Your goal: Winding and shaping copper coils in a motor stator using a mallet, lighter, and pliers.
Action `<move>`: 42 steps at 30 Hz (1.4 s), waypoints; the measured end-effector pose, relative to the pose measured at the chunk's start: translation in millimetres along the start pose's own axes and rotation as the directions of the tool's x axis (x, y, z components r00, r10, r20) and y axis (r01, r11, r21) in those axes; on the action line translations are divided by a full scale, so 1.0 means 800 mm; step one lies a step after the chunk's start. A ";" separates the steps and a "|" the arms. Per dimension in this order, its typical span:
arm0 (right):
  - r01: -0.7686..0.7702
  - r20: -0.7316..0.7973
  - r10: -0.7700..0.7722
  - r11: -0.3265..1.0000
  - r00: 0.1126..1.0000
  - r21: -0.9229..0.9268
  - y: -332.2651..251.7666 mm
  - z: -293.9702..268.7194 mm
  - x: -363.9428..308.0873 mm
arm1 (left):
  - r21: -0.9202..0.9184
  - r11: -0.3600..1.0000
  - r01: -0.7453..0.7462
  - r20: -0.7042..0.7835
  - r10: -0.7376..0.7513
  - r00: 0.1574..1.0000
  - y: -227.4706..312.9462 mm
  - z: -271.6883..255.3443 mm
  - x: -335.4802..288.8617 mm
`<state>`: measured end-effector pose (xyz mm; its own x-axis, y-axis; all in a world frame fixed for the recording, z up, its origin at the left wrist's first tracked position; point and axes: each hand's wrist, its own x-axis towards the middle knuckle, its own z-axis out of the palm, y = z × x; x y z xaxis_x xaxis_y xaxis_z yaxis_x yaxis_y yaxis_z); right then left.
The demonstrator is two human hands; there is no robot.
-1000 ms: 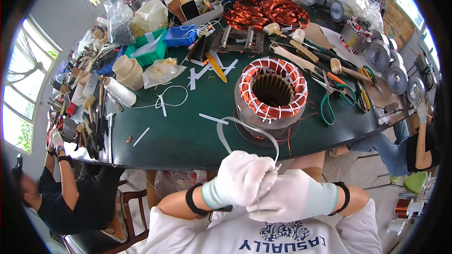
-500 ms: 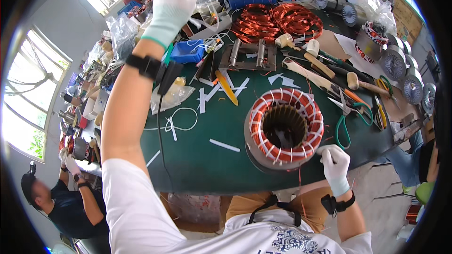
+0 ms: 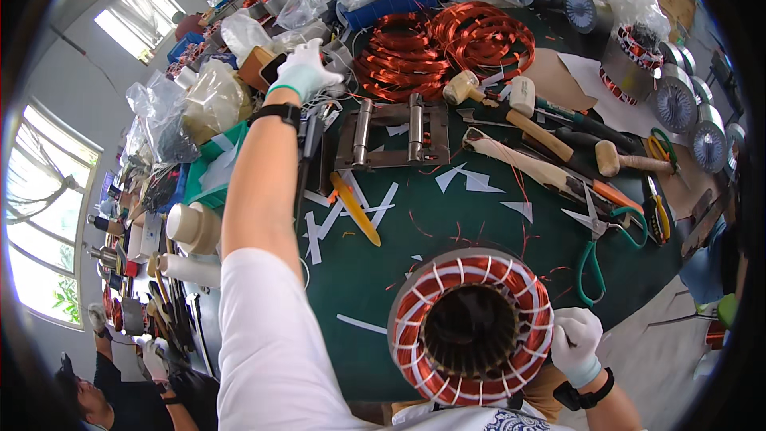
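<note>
The stator (image 3: 407,335) stands at the table's near edge. Its ring of red copper windings (image 3: 523,287) is bound with white lacing, and its slotted bore faces up. Close against its right side is my right hand (image 3: 576,343) in a white glove, fingers curled closed; whatever they may hold is hidden. My left hand (image 3: 305,72), also gloved, reaches far forward to the back left with fingers apart, over white cords (image 3: 325,99) and clutter. Just right of that hand lie coils of red copper wire (image 3: 399,60).
A metal fixture with two rollers (image 3: 363,132), a yellow blade-like tool (image 3: 355,207) and paper strips (image 3: 313,238) lie mid-table. Mallets (image 3: 618,160) and green-handled scissors (image 3: 594,243) are at right. Motor cores (image 3: 678,104) line the far right. Another person (image 3: 120,399) works at lower left.
My left hand has come down from a raised position, its fingers spreading among the cords. My right hand stays curled beside the stator. The whole view has shifted, with the stator lower in it.
</note>
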<state>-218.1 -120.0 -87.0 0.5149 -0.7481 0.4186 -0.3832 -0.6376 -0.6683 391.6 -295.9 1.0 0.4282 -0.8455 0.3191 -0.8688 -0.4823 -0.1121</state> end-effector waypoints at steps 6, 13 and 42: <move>0.020 0.018 -0.020 1.000 1.000 0.006 0.005 0.001 0.006 | 0.217 0.976 -0.011 0.407 -0.080 0.910 -0.034 0.027 -0.009; 0.035 -0.025 -0.036 0.999 0.999 -0.003 0.004 0.002 0.006 | 0.236 0.957 0.167 0.395 -0.251 0.884 0.005 0.035 -0.027; -0.369 0.424 -0.173 0.277 0.889 0.887 -0.114 -0.027 -0.076 | -0.949 -0.129 0.287 0.189 0.494 0.849 0.241 -0.223 -0.663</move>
<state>-231.3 -20.1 -37.8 0.8493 -0.4766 0.2272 0.3841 0.2625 -0.8852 -47.7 100.5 -22.1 -0.0183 -0.9991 0.0374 -0.0015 0.0374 0.9993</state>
